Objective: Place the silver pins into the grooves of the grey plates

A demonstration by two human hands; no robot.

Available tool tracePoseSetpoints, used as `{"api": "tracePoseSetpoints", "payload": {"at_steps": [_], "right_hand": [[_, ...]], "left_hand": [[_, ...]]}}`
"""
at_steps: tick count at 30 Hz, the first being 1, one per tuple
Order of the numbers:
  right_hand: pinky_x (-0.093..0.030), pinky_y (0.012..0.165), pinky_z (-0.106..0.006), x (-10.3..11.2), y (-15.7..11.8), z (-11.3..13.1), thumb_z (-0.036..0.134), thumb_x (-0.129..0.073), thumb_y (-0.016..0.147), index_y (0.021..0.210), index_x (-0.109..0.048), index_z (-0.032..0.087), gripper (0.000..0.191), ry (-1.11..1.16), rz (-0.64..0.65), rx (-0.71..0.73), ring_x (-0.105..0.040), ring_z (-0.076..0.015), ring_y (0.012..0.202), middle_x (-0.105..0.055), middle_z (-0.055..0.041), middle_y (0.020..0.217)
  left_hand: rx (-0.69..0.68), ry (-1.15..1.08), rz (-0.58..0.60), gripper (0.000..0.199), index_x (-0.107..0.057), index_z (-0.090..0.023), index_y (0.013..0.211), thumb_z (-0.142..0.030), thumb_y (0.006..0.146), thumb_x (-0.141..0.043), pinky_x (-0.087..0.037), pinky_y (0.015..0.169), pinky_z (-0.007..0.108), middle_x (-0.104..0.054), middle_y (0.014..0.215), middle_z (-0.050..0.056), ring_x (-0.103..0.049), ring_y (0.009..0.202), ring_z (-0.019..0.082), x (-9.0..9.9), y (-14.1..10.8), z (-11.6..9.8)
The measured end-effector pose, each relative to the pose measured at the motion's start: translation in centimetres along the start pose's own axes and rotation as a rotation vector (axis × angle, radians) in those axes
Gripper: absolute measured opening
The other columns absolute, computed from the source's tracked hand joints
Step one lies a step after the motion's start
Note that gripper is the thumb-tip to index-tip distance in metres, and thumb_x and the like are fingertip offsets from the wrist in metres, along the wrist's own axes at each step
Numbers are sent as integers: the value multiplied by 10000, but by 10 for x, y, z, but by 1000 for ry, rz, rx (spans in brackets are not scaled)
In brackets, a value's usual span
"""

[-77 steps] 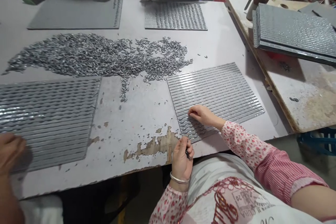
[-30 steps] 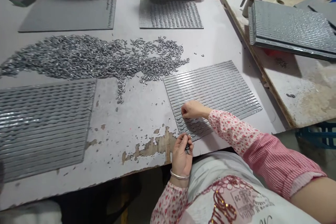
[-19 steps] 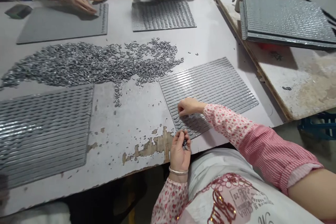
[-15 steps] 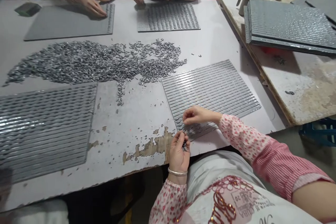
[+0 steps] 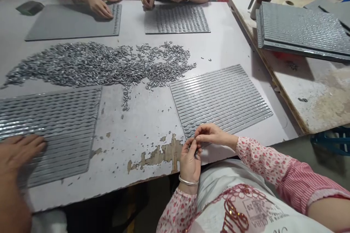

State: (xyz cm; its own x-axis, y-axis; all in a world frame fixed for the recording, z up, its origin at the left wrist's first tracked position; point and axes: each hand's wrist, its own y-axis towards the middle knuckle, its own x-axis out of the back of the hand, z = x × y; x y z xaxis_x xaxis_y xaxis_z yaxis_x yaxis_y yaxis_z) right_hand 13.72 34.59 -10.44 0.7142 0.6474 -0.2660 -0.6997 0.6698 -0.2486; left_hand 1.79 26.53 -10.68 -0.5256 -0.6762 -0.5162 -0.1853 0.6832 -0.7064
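My left hand (image 5: 190, 162), with a bangle at the wrist, curls around several small shiny grey oval pieces (image 5: 194, 151). Its thumb and fingertips meet my right hand (image 5: 212, 134), whose thumb and fingers are pinched together right over those pieces. What lies in that pinch is too small to make out. Just beyond both hands is a grey ridged sheet (image 5: 221, 94), covered in rows of glossy strips; along its near edge the rows look wavy. My right hand partly hides the sheet's near corner.
A heap of loose grey pieces (image 5: 90, 63) spreads across the white table (image 5: 142, 116). At left, another person's hand (image 5: 23, 149) rests on a second ridged sheet (image 5: 65, 131). Co-workers opposite handle two more sheets (image 5: 73, 22). Stacked sheets (image 5: 303, 25) lie on the side table at right.
My right hand has come back from over the sheet to my left hand, fingertips now touching. At left, another person's hand has appeared on the neighbouring sheet.
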Motion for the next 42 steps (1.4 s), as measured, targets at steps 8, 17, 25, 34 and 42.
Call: {"api": "tracePoseSetpoints", "payload": {"at_steps": [8, 17, 25, 34, 42], "right_hand": [[-433, 630, -223, 17, 15, 2, 318, -593, 818, 850, -548, 147, 180, -150, -235, 78, -546, -100, 670, -607, -13, 772], [-379, 788, -288, 50, 43, 10, 92, -462, 864, 921, -586, 132, 143, -1314, -106, 241, -494, -170, 844, -603, -73, 873], [-375, 743, -256, 49, 50, 10, 160, -439, 922, 941, -624, 162, 186, -1393, 0, 315, -477, -161, 837, -564, -68, 877], [-384, 775, -258, 54, 51, 10, 114, -504, 873, 917, -614, 134, 120, -1280, 63, 311, -497, -160, 844, -596, -55, 863], [-375, 737, -245, 46, 60, 22, 126, -516, 859, 861, -657, 147, 142, -1399, 108, 154, -530, -156, 826, -612, -62, 875]], "left_hand": [[46, -41, 13, 227, -658, -143, 966, -194, 745, -656, -498, 579, 182, -657, 863, 63, -598, 678, 92, 3, -6, -10], [174, -66, 28, 108, -608, -147, 833, -196, 752, -660, -432, 455, 148, -629, 785, 43, -547, 584, 75, 11, -5, -6], [156, -80, 79, 163, -652, -131, 843, -220, 718, -710, -436, 480, 135, -554, 741, 6, -506, 595, 52, 14, -5, -5], [161, -90, 87, 191, -658, -122, 868, -203, 706, -719, -407, 458, 132, -532, 755, 11, -474, 581, 45, 16, -5, -2], [174, -87, 78, 155, -658, -123, 855, -191, 722, -701, -403, 451, 131, -537, 747, 15, -470, 573, 45, 15, -5, -1]]}}
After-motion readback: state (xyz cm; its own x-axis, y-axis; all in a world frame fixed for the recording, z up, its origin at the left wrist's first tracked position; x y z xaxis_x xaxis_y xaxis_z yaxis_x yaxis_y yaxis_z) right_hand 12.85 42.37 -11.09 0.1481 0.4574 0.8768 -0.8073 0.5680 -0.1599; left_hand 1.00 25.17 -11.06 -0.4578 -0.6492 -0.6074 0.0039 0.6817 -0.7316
